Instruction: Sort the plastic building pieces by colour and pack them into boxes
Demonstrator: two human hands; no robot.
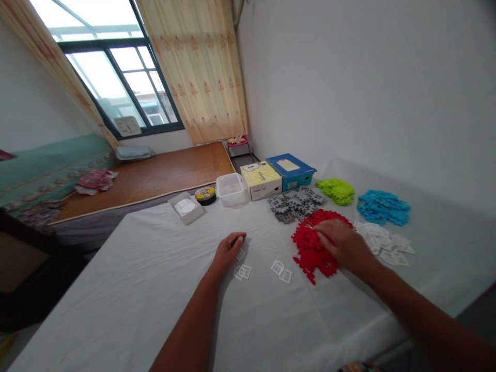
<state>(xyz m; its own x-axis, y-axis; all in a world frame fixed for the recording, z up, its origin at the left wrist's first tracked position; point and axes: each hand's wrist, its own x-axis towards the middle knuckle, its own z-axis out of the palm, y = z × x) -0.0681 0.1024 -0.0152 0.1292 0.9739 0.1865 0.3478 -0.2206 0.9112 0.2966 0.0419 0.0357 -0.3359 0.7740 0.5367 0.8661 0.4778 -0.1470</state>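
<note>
My right hand (341, 242) reaches into a heap of red flat notched pieces (310, 248), its fingers pinched together on a red piece. Closed loosely, my left hand (229, 252) rests over the white cloth; whatever its fingers hold, if anything, is hidden. Small white window-shaped pieces (245, 271) lie just beside it, one partly under the hand. Another couple of white window-shaped pieces (285, 276) sit between my two hands. Behind my right wrist spreads a pile of similar white pieces (387, 245).
Beyond the red heap are grey pieces (296, 204), lime-green pieces (336, 191) and blue pieces (383, 207). At the table's far edge stand a yellow-and-white box (261, 181), a blue box (290, 170), a clear tub (229, 190), a round black-and-yellow tin (205, 195) and a white open box (186, 207).
</note>
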